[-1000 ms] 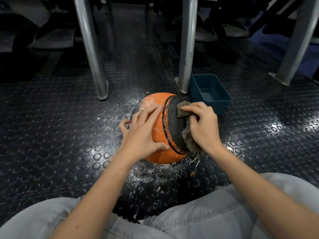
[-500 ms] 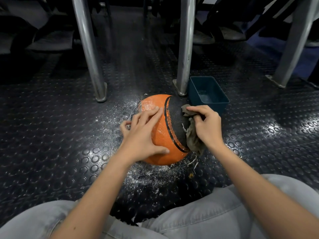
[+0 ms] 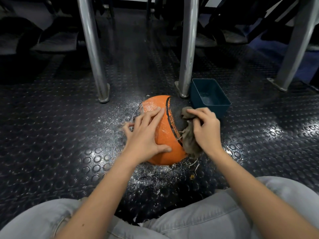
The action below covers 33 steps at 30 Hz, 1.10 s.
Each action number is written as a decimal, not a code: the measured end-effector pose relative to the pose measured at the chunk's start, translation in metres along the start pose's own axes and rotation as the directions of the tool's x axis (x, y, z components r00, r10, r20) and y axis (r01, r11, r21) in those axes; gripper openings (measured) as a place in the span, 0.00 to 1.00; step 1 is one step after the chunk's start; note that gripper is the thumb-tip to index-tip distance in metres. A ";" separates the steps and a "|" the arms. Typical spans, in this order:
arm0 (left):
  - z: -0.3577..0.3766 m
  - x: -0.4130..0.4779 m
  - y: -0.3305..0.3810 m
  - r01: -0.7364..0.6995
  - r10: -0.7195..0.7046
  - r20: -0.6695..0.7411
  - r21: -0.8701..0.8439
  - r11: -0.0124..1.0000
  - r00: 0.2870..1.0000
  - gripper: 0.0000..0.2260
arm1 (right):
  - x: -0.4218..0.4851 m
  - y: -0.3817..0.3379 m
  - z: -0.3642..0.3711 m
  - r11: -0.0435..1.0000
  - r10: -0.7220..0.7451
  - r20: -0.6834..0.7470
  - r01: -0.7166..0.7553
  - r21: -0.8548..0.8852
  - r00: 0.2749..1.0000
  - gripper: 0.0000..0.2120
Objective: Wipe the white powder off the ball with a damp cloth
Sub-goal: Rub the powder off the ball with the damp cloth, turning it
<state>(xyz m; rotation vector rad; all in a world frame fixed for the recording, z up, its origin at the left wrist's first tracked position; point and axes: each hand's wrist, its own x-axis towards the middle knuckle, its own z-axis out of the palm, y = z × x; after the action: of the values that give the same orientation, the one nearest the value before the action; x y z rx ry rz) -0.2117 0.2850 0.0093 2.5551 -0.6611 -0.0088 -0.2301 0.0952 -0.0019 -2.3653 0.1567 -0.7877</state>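
Head camera view, looking down at an orange and black ball that rests on a dark studded rubber floor, just in front of my knees. White powder speckles the ball's orange upper left side; the black panel on its right looks mostly dark. More powder lies scattered on the floor around the ball.

My left grip lies flat on the orange side, fingers spread and straight, thumb low, steadying the ball and holding nothing. My right grip has its fingers curled round a bunched, frayed brownish cloth and presses it against the black panel, with loose threads trailing to the floor.

Just beyond the ball's right side stands a small teal tub, open at the top; whether it holds water I cannot tell. Slanted metal legs rise from the floor behind.

Judging by this, the wiping is under way on the right side, while the powdered orange patch is not yet done. The next move likely calls for turning the ball with the flat left grip, or carrying the cloth over the top, without rolling the ball through the spilled powder.
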 end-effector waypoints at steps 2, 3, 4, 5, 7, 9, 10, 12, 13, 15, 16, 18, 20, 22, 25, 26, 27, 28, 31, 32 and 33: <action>0.002 -0.001 0.003 0.005 -0.005 -0.002 0.005 1.000 1.000 0.51 | 0.003 0.003 -0.001 0.990 0.128 -0.003 -0.128 0.053 0.992 0.17; 0.004 -0.001 0.003 0.008 -0.008 -0.007 0.009 1.000 1.000 0.52 | 0.000 -0.001 0.000 0.993 0.116 -0.015 -0.116 0.039 0.993 0.17; 0.005 -0.002 0.003 0.014 -0.014 -0.016 0.011 1.000 1.000 0.51 | -0.007 -0.008 0.002 0.998 0.054 -0.035 -0.054 0.010 0.998 0.17; 0.005 -0.003 0.002 0.022 -0.021 -0.028 0.011 1.000 0.999 0.51 | -0.017 -0.016 0.006 0.999 -0.047 -0.041 0.046 -0.019 0.998 0.17; 0.005 -0.004 -0.001 0.032 -0.031 -0.056 0.006 0.999 0.998 0.48 | -0.040 -0.032 0.016 0.958 -0.284 0.014 0.284 -0.045 0.959 0.15; 0.005 -0.003 -0.004 0.036 -0.035 -0.070 0.002 0.999 0.997 0.44 | -0.050 -0.034 0.021 0.891 -0.446 0.078 0.450 -0.058 0.892 0.15; 0.005 -0.003 -0.005 0.037 -0.037 -0.071 0.003 0.999 0.997 0.44 | -0.046 -0.031 0.020 0.880 -0.465 0.084 0.471 -0.059 0.881 0.14; 0.006 -0.003 -0.004 0.033 -0.032 -0.069 0.012 0.999 0.997 0.46 | -0.035 -0.020 0.015 0.906 -0.417 0.039 0.419 -0.057 0.908 0.15; 0.006 -0.002 -0.003 0.029 -0.028 -0.068 0.016 0.999 0.997 0.47 | -0.030 -0.014 0.012 0.936 -0.349 0.008 0.349 -0.053 0.937 0.15; 0.007 -0.001 0.001 0.025 -0.024 -0.064 0.019 0.999 0.998 0.49 | -0.020 -0.007 0.005 0.987 -0.157 -0.032 0.158 0.009 0.987 0.15; 0.007 0.000 0.001 0.025 -0.023 -0.059 0.020 0.999 0.998 0.50 | -0.014 -0.004 0.003 0.995 -0.057 -0.034 0.060 0.080 0.998 0.16; 0.008 0.000 0.001 0.026 -0.025 -0.059 0.016 1.000 0.998 0.50 | -0.005 -0.002 0.000 0.967 0.107 -0.015 -0.101 0.233 0.994 0.19; 0.008 -0.001 0.000 0.028 -0.027 -0.071 0.010 1.000 0.997 0.50 | -0.007 -0.007 0.001 0.956 0.165 -0.014 -0.156 0.250 0.986 0.19; 0.008 -0.002 -0.001 0.037 -0.038 -0.087 -0.007 0.999 0.996 0.50 | -0.022 -0.015 0.008 0.991 0.039 -0.047 -0.033 0.128 0.998 0.18; 0.006 -0.002 -0.007 0.050 -0.052 -0.092 -0.026 0.998 0.994 0.48 | -0.042 -0.023 0.014 0.945 -0.326 0.029 0.325 0.033 0.945 0.16; 0.004 -0.003 -0.009 0.053 -0.055 -0.083 -0.035 0.998 0.995 0.48 | -0.038 -0.019 0.012 0.912 -0.411 0.064 0.411 0.010 0.909 0.16; 0.002 -0.003 -0.011 0.053 -0.057 -0.072 -0.050 0.997 0.996 0.49 | -0.030 -0.013 0.010 0.905 -0.423 0.068 0.424 -0.012 0.904 0.16; 0.001 -0.003 -0.012 0.054 -0.059 -0.064 -0.073 0.996 0.996 0.49 | -0.021 -0.005 0.008 0.936 -0.350 0.041 0.351 -0.020 0.936 0.16; 0.000 -0.004 -0.012 0.062 -0.069 -0.051 -0.134 0.989 0.996 0.49 | 0.008 0.014 -0.001 0.975 0.161 0.091 -0.173 0.139 0.983 0.19; 0.000 -0.004 -0.011 0.061 -0.069 -0.052 -0.140 0.988 0.996 0.49 | 0.014 0.019 -0.004 0.923 0.279 0.166 -0.312 0.227 0.946 0.20; 0.001 -0.004 -0.011 0.061 -0.069 -0.052 -0.140 0.988 0.996 0.49 | 0.018 0.021 -0.005 0.870 0.340 0.218 -0.394 0.297 0.915 0.20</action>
<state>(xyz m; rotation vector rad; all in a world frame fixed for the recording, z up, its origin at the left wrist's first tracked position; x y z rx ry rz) -0.2106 0.2949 0.0029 2.4328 -0.5367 -0.0040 -0.2170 0.0706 -0.0023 -1.9776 0.3657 -0.3993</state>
